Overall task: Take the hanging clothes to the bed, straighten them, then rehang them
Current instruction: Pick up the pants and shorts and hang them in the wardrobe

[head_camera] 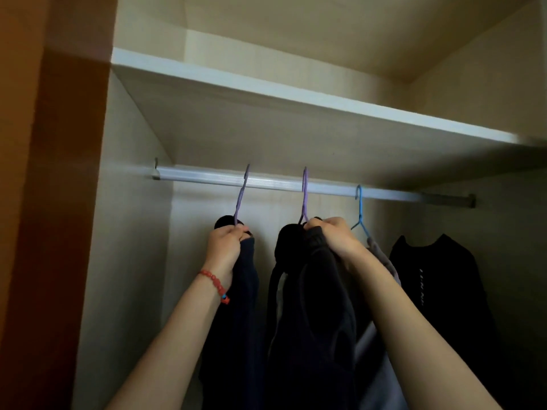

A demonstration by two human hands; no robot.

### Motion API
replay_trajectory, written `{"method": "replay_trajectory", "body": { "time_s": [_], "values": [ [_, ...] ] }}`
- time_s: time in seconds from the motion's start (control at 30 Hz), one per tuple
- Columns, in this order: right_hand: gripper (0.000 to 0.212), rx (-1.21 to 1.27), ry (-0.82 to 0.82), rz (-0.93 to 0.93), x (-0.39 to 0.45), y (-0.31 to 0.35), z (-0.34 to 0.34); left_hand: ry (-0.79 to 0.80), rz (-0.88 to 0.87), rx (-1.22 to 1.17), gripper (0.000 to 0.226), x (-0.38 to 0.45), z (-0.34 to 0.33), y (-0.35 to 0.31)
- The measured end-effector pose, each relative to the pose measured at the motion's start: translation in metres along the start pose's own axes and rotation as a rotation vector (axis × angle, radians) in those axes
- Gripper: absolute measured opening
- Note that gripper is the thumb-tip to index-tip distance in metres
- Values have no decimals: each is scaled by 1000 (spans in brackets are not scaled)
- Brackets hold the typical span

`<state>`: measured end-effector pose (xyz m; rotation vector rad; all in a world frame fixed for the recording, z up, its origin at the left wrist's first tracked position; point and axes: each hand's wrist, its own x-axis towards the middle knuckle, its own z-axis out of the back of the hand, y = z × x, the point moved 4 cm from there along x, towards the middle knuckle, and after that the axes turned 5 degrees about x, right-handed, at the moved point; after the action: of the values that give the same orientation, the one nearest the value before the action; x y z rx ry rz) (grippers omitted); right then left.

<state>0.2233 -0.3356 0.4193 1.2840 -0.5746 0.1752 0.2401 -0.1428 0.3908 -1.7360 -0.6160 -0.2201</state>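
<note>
Both forearms reach up from the bottom edge into the wardrobe, bare, angled inward and up. Left forearm enters lower left and carries a red bead bracelet (215,284) at the wrist. Right forearm enters lower right and crosses in front of the grey garment (384,263).

Wardrobe: pale side wall (130,232) on the left, brown outer panel (44,202) further left, shelf (266,93) across the top. Metal rail (275,182) runs just under the shelf, left bracket to right bracket.

Clothes on the rail, left to right:
- dark navy garment (245,306) on the left purple hanger (241,196), hook over the rail, hanger tilted
- black hooded garment (313,306) on the middle purple hanger (305,193), hook over the rail
- grey garment on the blue hanger (360,208), hook on the rail
- black top (444,276) with small white print, far right; its hanger is not visible

All four garments hang in the wardrobe. No bed in view.

Obstruction: black hooded garment and right forearm cover most of the grey garment. Lower ends of all the clothes run out of frame or into shadow.

Hands:
- left hand (226,247): fist closed around the neck of the left purple hanger, at the collar of the navy garment, knuckles up
- right hand (331,235): fist closed at the base of the middle purple hanger, bunching the black collar with it
- hands are well apart, one hanger each; both hooks sit on the rail
</note>
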Motion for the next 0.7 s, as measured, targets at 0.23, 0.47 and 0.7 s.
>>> {"method": "replay_trajectory", "body": {
  "time_s": [0.23, 0.47, 0.7],
  "values": [
    [11, 23, 35, 88, 39, 18, -11, 25, 37, -49, 24, 35, 2, -16],
    [7, 109, 70, 76, 73, 10, -26, -12, 132, -91, 15, 56, 6, -12],
    [8, 132, 128, 22, 87, 5, -32, -27, 189, -7, 29, 67, 22, 10]
  ]
}}
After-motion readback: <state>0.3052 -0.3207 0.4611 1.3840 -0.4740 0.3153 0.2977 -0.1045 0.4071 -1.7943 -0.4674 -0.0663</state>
